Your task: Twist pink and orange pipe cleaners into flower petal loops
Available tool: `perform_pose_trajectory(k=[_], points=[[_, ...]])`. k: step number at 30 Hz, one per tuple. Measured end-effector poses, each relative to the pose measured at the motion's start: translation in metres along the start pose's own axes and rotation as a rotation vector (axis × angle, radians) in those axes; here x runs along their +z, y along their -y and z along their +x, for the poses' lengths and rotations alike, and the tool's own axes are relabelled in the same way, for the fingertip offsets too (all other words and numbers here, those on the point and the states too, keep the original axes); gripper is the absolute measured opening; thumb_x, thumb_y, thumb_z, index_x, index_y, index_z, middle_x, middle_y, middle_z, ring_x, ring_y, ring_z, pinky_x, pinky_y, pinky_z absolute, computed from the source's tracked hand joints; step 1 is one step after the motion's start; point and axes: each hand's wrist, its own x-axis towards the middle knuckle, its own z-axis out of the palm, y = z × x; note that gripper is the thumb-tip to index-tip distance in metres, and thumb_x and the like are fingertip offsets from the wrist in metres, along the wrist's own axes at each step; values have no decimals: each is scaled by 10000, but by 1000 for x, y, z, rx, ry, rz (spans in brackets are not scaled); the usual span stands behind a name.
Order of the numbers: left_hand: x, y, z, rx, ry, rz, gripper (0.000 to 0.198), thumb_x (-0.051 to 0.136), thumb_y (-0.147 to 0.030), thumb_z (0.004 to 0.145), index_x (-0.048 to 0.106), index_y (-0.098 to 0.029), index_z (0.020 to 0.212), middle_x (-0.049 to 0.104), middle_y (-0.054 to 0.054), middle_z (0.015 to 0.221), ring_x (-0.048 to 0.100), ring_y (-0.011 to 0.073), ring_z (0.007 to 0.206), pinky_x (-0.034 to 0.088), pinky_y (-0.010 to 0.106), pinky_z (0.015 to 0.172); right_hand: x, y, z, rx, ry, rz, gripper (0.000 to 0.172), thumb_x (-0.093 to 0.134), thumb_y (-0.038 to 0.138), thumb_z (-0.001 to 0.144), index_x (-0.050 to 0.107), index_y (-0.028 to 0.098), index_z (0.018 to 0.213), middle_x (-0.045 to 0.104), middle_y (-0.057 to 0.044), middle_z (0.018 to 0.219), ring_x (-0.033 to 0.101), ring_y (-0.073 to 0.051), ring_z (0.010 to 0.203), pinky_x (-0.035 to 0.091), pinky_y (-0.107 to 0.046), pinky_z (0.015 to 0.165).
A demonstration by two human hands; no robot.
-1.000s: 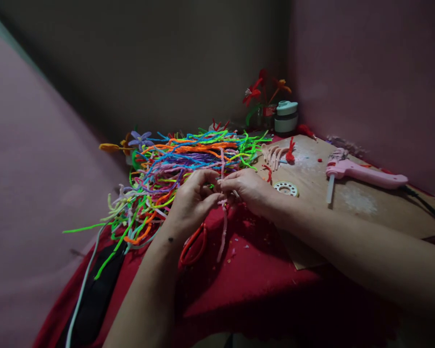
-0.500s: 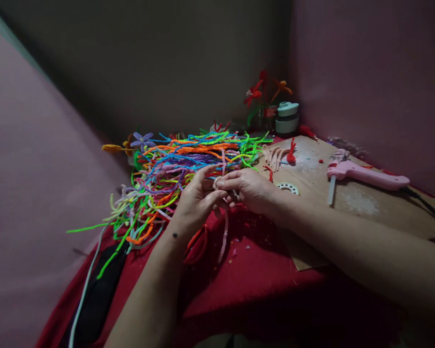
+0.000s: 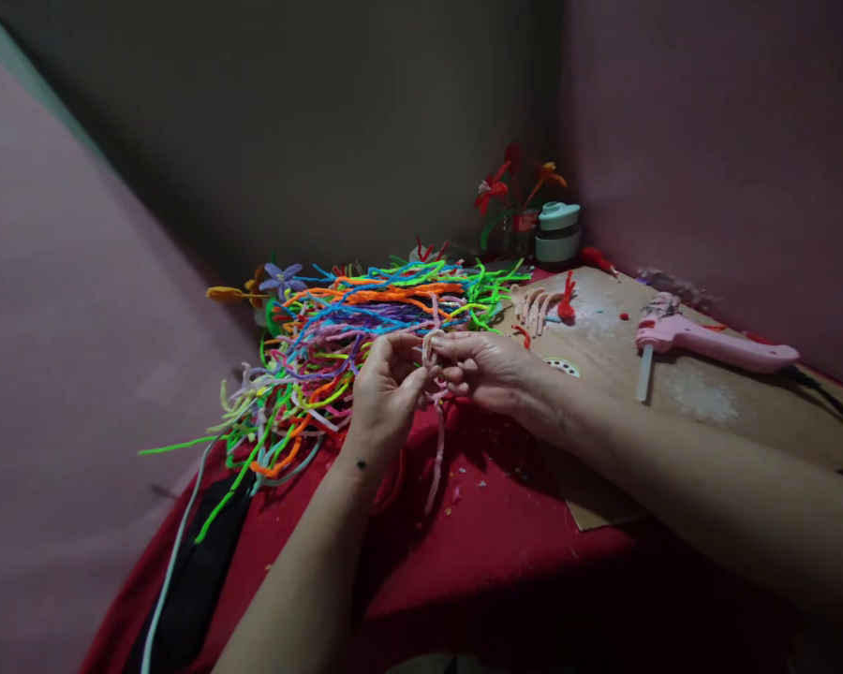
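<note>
Both hands meet over the near edge of a heap of coloured pipe cleaners (image 3: 386, 295). Between my fingertips is a pale pink pipe cleaner (image 3: 432, 346), bent into a small loop. My left hand (image 3: 386, 384) pinches it from the left, and my right hand (image 3: 488, 370) grips it from the right with thumb and forefinger. One pink strand stands up above the fingers, and another pink strand (image 3: 436, 459) hangs or lies below them over the red cloth (image 3: 478, 543). Fingers cover part of the loop. Red-handled scissors or pliers (image 3: 391, 487) lie partly behind my left wrist.
On the brown board (image 3: 604, 440) at right lie a pink glue gun (image 3: 723, 344), short beige pipe-cleaner pieces (image 3: 532, 304), a red piece (image 3: 567, 298) and a white disc with holes (image 3: 563, 367). Pipe-cleaner flowers (image 3: 492, 187) and a pale green container (image 3: 558, 234) stand behind. A white cable (image 3: 175, 552) runs at left.
My right hand has turned slightly, and the looped pink pipe cleaner now stands more upright between the fingertips. My left hand has shifted a little to the right. The view has moved slightly.
</note>
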Motion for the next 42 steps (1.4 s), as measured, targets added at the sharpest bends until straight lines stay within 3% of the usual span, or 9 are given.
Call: perform_pose_trajectory(k=[3,7,14,19,30,35,38,40,42], points=[[2,7,-3,113,-3,96,261,583,-198,768,465,-193,1000,591,18,905,620,113,694,520,231,591,0,-1,0,10,-21,27,111,528,66,760,554,117,665,511,38,536,358,-23,387,240,-161,373],[0,10,-4,215,-3,316,338,532,-137,764,449,-204,1084,602,24,934,613,116,760,499,236,678,2,-1,-1,7,-66,12,126,520,75,777,551,115,662,513,33,540,337,-22,382,227,-166,370],[-6,2,-3,155,89,541,242,511,-139,761,514,-187,998,625,14,817,595,125,686,466,247,651,6,0,-3,-10,-182,-72,153,486,54,794,565,105,674,498,30,507,339,-24,370,219,-158,351],[-4,0,-5,129,130,598,236,502,-146,771,506,-177,1005,624,26,813,596,136,688,461,254,637,4,-3,-2,-43,-183,-108,139,520,82,797,553,108,664,480,36,498,343,-24,374,214,-161,353],[2,-3,-11,200,73,541,480,497,-109,767,447,-201,1236,603,4,792,587,117,646,465,230,621,1,-5,0,-52,-176,-114,167,514,100,804,536,132,641,469,36,497,344,-40,392,227,-186,361],[3,-3,-9,89,52,341,326,531,-164,778,516,-180,1104,579,-21,691,555,100,535,455,207,526,6,-2,-3,-53,-131,-95,206,476,95,821,529,129,625,485,26,514,332,-41,400,242,-188,372],[2,-3,-10,208,50,465,288,509,-155,802,549,-195,1084,634,14,817,603,121,678,485,222,636,10,-1,-4,-47,-189,-86,205,465,60,801,519,128,615,479,29,501,342,-38,386,247,-180,369],[3,-2,-12,347,20,664,294,484,-144,817,561,-189,1096,643,51,934,614,152,824,486,250,738,11,-1,-4,-49,-222,-78,186,467,49,786,515,129,626,483,31,498,364,-39,384,266,-174,372],[5,-1,-14,444,-2,916,329,447,-139,834,554,-166,1144,630,87,978,614,176,852,480,267,740,11,-2,-4,-41,-259,-66,170,468,45,775,505,135,637,473,35,478,385,-50,387,302,-178,382]])
